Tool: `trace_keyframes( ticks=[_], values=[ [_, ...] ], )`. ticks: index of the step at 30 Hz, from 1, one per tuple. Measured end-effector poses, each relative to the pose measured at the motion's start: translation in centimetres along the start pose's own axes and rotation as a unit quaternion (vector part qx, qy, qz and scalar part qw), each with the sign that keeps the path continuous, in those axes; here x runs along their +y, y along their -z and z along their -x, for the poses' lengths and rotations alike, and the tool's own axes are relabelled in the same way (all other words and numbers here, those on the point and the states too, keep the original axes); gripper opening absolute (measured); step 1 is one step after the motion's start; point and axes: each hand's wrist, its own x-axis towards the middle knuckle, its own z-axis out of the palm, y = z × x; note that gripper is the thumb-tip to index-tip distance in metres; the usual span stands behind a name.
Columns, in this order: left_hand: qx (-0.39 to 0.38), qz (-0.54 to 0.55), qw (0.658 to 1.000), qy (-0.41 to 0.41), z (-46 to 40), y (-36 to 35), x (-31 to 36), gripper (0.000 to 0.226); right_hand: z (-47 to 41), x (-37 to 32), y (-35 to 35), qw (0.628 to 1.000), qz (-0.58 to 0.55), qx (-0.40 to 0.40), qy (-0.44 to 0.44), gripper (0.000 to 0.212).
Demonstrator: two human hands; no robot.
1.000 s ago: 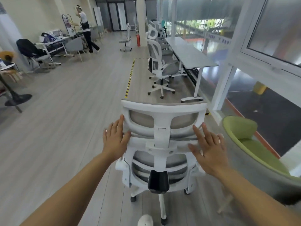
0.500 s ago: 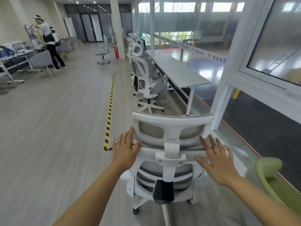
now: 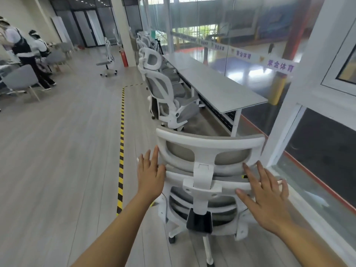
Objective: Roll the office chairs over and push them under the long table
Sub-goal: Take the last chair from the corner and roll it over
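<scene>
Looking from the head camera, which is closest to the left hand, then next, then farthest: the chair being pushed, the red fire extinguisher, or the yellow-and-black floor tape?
1. The pushed chair: the left hand touches its left edge.
2. The floor tape: on the floor, just left.
3. The fire extinguisher: far ahead, by the pillar.

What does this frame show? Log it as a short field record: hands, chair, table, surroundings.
left hand: open, flat on the chair's back frame
right hand: open, flat on the same frame
pushed chair: white, grey mesh, short of the table's near end
long table: grey top, along the glass wall
parked chair: at the table's left side
floor tape: yellow-black stripe, left of the chair
</scene>
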Motion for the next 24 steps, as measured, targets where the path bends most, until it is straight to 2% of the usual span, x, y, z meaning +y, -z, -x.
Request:
trace_keyframes(
  ticks=[8,11,22,24],
  values=[
    [0.007,0.035,0.999,-0.04,-23.5,-3.7,-6.4,0.067,-18.9,-7.2,-3.7,0.997,-0.001,0.034,-0.065,0.074],
    [-0.005,0.051,0.996,-0.079,-32.1,-4.9,-8.0,0.069,-25.3,-10.0,-5.0,0.994,0.0,0.049,-0.099,0.073],
    [-0.151,0.062,0.976,-0.143,-60.4,-6.8,-14.8,0.076,-45.9,-21.4,-8.0,0.978,0.037,0.056,-0.197,0.076],
    [-0.166,0.061,0.973,-0.15,-63.8,-7.0,-15.3,0.066,-48.7,-22.8,-8.5,0.976,0.028,0.056,-0.207,0.078]
  ],
)
